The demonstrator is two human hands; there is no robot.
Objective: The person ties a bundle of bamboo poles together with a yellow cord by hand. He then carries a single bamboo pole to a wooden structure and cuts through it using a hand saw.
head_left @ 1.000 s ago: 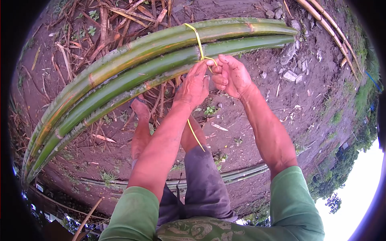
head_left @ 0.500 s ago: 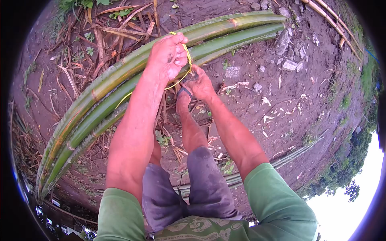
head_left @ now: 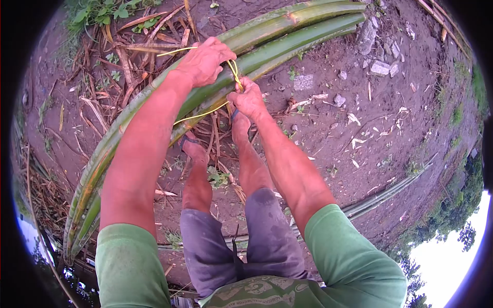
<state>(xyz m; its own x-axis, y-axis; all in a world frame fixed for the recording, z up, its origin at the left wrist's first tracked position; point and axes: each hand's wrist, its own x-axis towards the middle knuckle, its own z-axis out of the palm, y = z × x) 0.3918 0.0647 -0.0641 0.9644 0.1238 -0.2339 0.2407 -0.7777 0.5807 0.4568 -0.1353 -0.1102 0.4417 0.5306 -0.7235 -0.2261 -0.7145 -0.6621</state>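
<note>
Long green bamboo poles [head_left: 313, 37] lie bundled on the ground, curving across the view from lower left to upper right. A thin yellow strip [head_left: 234, 70] is twisted on itself above them. My left hand [head_left: 204, 62] is closed on part of the strip over the poles; one end sticks out to its left. Just below and to the right, my right hand [head_left: 248, 98] pinches the twisted part between thumb and fingers. Another length of strip trails from there down-left across the poles. My fingers hide how the strip passes around the bundle.
Dry stalks and leaves [head_left: 131, 64] litter the soil beyond the bundle. Broken concrete pieces [head_left: 380, 68] lie at upper right. More thin poles [head_left: 382, 191] rest behind my legs. My sandalled feet [head_left: 241, 128] stand close against the bundle.
My left hand has turned over from an upright fist to palm down and shifted slightly left. The strip between my hands now shows as a twist. My view has shifted a little.
</note>
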